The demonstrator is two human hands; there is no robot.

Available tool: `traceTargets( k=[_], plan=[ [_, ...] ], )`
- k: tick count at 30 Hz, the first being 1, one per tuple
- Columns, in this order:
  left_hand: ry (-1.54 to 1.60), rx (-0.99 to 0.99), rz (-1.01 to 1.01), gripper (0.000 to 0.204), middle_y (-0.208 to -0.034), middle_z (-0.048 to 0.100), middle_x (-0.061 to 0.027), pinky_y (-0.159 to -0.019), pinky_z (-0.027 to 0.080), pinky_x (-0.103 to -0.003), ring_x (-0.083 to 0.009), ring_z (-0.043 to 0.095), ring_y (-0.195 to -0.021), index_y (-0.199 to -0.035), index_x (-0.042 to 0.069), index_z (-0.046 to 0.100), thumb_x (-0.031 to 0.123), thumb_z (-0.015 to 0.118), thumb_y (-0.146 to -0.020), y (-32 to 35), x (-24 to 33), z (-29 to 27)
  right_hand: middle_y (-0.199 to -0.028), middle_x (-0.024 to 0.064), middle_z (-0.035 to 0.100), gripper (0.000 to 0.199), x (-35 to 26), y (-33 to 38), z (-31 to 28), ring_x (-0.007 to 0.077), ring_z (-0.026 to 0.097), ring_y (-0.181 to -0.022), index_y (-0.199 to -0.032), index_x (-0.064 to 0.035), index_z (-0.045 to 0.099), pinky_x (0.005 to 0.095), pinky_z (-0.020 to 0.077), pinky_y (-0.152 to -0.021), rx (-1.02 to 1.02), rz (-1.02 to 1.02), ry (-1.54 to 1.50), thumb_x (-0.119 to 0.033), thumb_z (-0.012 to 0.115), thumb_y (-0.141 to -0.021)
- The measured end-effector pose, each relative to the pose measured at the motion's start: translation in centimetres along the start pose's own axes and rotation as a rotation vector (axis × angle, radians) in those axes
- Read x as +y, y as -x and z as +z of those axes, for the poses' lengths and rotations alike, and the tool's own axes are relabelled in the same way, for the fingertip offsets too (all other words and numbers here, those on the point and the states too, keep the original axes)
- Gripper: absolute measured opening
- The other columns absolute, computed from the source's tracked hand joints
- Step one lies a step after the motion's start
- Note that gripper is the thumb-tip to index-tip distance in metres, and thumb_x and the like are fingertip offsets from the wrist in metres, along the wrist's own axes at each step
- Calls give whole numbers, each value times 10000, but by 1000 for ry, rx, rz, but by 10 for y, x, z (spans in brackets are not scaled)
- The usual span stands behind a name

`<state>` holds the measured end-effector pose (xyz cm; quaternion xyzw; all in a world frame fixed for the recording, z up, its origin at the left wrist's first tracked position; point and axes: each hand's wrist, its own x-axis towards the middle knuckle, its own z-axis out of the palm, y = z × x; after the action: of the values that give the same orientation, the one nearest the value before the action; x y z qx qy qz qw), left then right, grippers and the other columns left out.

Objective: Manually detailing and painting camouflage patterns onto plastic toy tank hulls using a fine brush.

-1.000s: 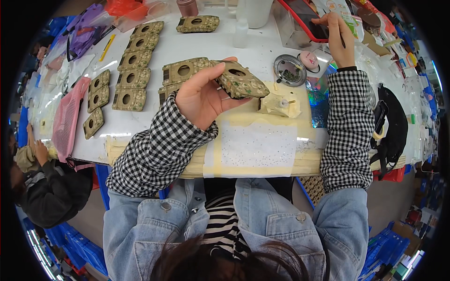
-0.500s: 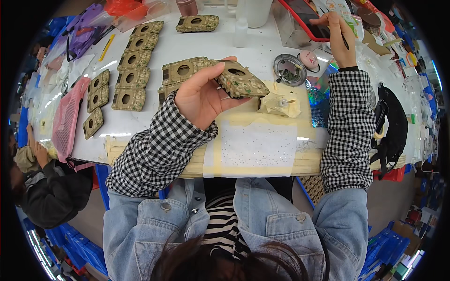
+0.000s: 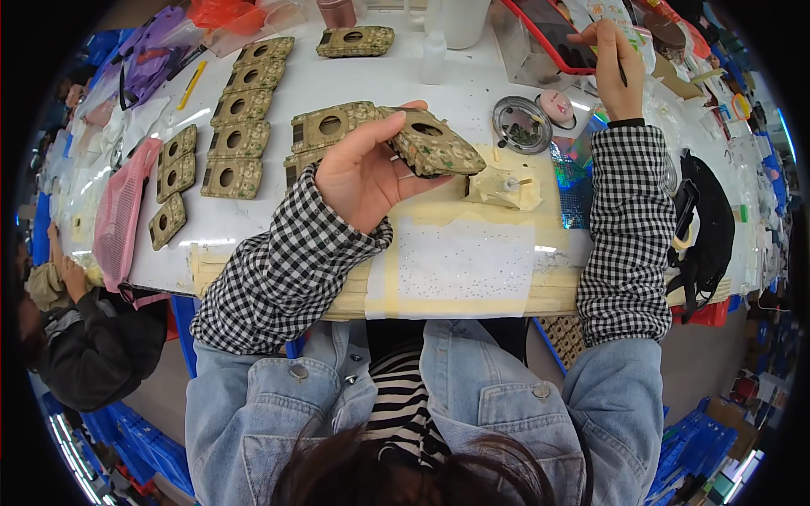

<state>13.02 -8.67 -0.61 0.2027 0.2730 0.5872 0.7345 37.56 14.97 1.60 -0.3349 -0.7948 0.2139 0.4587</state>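
Note:
My left hand (image 3: 364, 171) holds a flat gold-and-green studded case with a round hole (image 3: 432, 145) tilted above the white table (image 3: 472, 93). Under and behind it lie two more such cases (image 3: 331, 126). My right hand (image 3: 614, 66) is stretched to the far right, pinching a thin dark stick tool (image 3: 620, 63) next to a red-edged phone (image 3: 553, 34). A round metal dish of small beads (image 3: 523, 125) sits between the hands. A yellowish glue-smeared pad with a small tube (image 3: 504, 187) lies by the held case.
Several matching cases (image 3: 238, 110) lie in rows on the left, one more (image 3: 356, 40) at the back. A pink mesh pouch (image 3: 122, 211) hangs at the left edge. A white bottle (image 3: 434, 56) stands behind. Another person (image 3: 76, 337) sits lower left. A black bag (image 3: 702, 219) lies right.

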Motion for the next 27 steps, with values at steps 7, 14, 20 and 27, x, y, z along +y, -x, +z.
traceTargets(
  k=[7,14,20,27],
  plan=[
    [1,-11,-3,497,-1280,424,-255,-941,475,-421,-324,491,-1160,-1328,-48,294,243,396,-937,0,0,0,-909,120,654,462,-2,-1,1,168,610,-917,-900,20,568,283,443,-876,32,25,-76,-362,324,-989],
    [-7,-11,-4,500,-1285,421,-253,-942,472,-421,-322,486,-1166,-1329,-49,292,243,396,-937,0,0,-2,-933,133,658,467,1,-2,0,174,609,-937,-908,21,564,288,430,-889,36,-13,-71,-369,321,-989],
    [-2,-2,-4,502,-1287,418,-256,-941,472,-425,-323,482,-1170,-1332,-49,289,241,397,-937,0,0,-1,-913,118,647,462,4,-2,0,179,612,-941,-908,22,564,288,431,-885,43,-10,-92,-364,323,-990],
    [-1,-3,-5,506,-1289,414,-259,-941,473,-424,-323,483,-1170,-1335,-52,282,239,396,-937,0,1,0,-938,116,640,449,3,0,0,186,607,-968,-922,14,567,294,427,-893,23,12,-81,-358,325,-990]
  ],
)
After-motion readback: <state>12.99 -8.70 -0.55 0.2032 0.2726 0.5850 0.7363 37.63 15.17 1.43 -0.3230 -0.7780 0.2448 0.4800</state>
